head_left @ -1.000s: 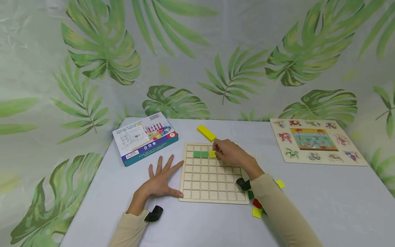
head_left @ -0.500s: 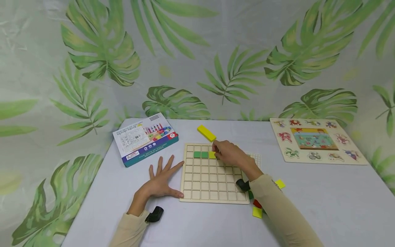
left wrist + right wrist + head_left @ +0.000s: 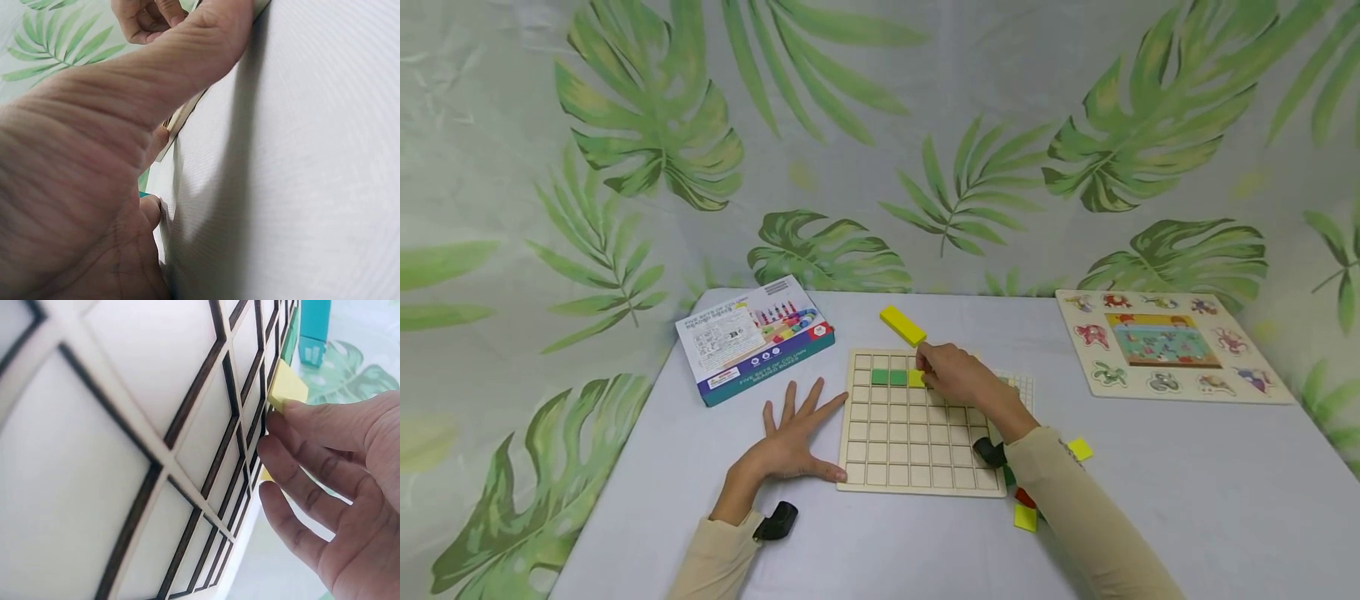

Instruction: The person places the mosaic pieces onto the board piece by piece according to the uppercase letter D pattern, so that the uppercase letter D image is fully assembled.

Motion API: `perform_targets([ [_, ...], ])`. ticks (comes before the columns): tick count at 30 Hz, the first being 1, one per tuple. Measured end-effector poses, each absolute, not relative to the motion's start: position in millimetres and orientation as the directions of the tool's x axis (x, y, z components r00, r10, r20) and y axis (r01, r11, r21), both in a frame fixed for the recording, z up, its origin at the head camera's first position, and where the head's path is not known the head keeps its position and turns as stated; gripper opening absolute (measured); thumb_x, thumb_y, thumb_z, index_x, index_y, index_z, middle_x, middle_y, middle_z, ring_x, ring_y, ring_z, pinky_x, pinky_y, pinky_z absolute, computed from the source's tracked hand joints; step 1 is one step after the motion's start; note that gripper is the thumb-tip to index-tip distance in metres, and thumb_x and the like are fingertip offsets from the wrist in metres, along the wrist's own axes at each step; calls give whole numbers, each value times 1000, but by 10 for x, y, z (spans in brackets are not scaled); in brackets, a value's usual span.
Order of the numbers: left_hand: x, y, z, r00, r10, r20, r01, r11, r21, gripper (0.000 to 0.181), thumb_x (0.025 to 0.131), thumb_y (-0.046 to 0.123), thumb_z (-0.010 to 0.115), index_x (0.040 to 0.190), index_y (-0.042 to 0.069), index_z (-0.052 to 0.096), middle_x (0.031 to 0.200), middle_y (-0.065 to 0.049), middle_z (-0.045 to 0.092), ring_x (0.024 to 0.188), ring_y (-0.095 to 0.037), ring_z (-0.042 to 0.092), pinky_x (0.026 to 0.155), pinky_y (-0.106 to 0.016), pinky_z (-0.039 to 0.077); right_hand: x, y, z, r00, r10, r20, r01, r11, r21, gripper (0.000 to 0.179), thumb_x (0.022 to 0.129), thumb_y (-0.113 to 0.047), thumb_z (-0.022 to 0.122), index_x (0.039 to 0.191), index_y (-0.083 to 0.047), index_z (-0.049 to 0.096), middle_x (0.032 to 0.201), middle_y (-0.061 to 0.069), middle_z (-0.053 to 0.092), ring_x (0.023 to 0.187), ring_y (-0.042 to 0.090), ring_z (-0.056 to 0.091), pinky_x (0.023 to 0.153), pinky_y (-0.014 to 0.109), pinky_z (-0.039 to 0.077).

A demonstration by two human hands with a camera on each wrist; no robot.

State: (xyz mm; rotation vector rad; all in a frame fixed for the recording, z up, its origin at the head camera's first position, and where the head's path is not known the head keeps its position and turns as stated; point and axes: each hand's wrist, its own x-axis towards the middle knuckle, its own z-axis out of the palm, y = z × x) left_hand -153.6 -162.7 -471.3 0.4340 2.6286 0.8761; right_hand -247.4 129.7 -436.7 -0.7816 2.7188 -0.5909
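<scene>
A pale wooden grid board [image 3: 898, 432] lies on the table. Two green square tiles [image 3: 889, 377] sit side by side in its second row from the top. My right hand [image 3: 958, 375] pinches a yellow square tile [image 3: 287, 384] between thumb and index finger, just right of the green pair. In the right wrist view this tile is tilted at the cell's edge, the other fingers bent above the board. With fingers spread, my left hand [image 3: 790, 446] rests on the table, thumb and index tips at the board's left edge. Its palm and wrist fill much of the left wrist view.
Behind the board lies a yellow stack [image 3: 902, 325]. A printed toy box [image 3: 754, 337] stands back left, a sea-animal puzzle board [image 3: 1165, 346] back right. Near my right sleeve are loose yellow [image 3: 1025, 517], red [image 3: 1025, 498] and green tiles. A small-gridded sheet [image 3: 1024, 388] pokes out under the right forearm.
Almost nothing differs. My right hand stays over the same cell, still pinching the yellow tile, and the left hand keeps its place. The head view has shifted very slightly.
</scene>
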Motion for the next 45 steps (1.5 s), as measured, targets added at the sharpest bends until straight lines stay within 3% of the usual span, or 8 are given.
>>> perform_targets([
  [16, -1533, -1620, -4720, -900, 379, -215, 176, 768, 615, 118, 61, 49, 92, 159, 27, 31, 169, -14, -2, 149, -46, -26, 109, -72, -22, -2412, 1347, -4399, -822, -561, -100, -475, 771, -424, 14, 98, -9, 63, 109, -3, 69, 108, 10, 61, 93, 22, 61, 83, 36, 55],
  [28, -1539, -1635, -4726, -898, 384, -213, 179, 764, 620, 118, 61, 51, 92, 159, 27, 30, 170, -14, -2, 149, -46, -26, 108, -72, -23, -2287, 1514, -4364, -786, -614, -71, -519, 718, -465, 46, 98, -4, 61, 141, 4, 47, 125, 18, 62, 113, 32, 61, 94, 45, 53],
  [38, -1539, -1628, -4711, -897, 387, -214, 185, 769, 612, 117, 62, 49, 92, 159, 26, 31, 169, -15, -2, 149, -47, -25, 108, -73, -22, -1930, 1846, -4327, -825, -562, -69, -460, 736, -497, 36, 93, -12, 70, 127, -2, 62, 117, 8, 68, 105, 25, 63, 94, 45, 53],
  [45, -1531, -1614, -4683, -899, 377, -222, 172, 771, 613, 117, 62, 49, 93, 158, 26, 31, 169, -14, -2, 149, -47, -24, 109, -73, -21, -1670, 2125, -4284, -829, -550, -105, -406, 720, -562, 37, 90, -18, 75, 124, -7, 65, 114, 3, 67, 104, 22, 61, 91, 40, 53],
])
